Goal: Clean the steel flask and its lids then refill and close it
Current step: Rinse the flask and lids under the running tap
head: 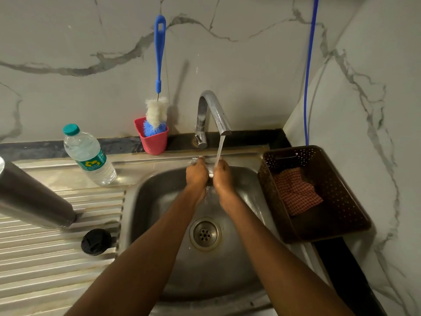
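The flask (34, 197) stands on the drainer (45, 270) well left of our hands, and the cap (96, 241) lies nearer, both seemingly parked for their turn. Our left hand (197, 173) and right hand (222, 175) curl together round a small steel lid (211, 174), rinsing it under the running tap (211, 110).

Wall (68, 99): white marble, grey veining.
Bottle brush (160, 53): blue handle, white bristles, blue tip.
Cup (155, 141): pinkish red.
Water bottle (90, 156): clear, teal cap, green label with yellow mark.
Steel flask (34, 199): dark grey-silver, plain.
Lid (96, 241): black.
Basket (341, 201): dark brown, dotted with perforations.
Cloth (296, 192): red-and-white check.
Cord (309, 65): blue.
Sink (145, 201): dull steel grey.
Drainboard (57, 270): same grey, ribbed stripes.
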